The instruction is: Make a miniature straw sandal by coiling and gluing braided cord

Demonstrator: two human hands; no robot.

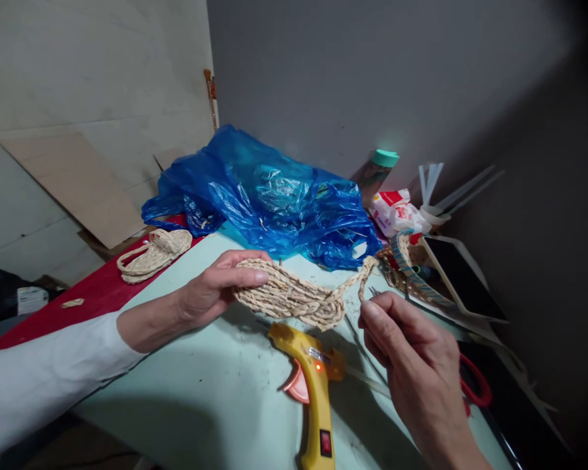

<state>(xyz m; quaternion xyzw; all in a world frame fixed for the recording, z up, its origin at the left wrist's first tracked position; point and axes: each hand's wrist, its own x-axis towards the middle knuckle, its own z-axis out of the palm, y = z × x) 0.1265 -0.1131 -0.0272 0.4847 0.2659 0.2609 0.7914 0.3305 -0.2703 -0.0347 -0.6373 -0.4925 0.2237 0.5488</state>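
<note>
My left hand [220, 285] grips one end of a flat oval coil of braided straw cord [289, 294], thumb on top and fingers beneath. From the coil's right end a loose length of the cord loops up and then down to my right hand [411, 359]. Thumb and fingers of that hand pinch the cord's tail. Small metal tips [374, 292] show just beyond its fingers; the rest of that tool is hidden. Below the coil lies a yellow glue gun [318, 391] on the pale green tabletop [176, 391], its orange light lit.
A crumpled blue plastic bag [274, 189] fills the back of the table. Another straw coil [157, 254] lies on a red surface [93, 297] at left. At right are a tablet [463, 277], a woven basket [406, 267], a bottle [377, 171] and red handles [477, 382].
</note>
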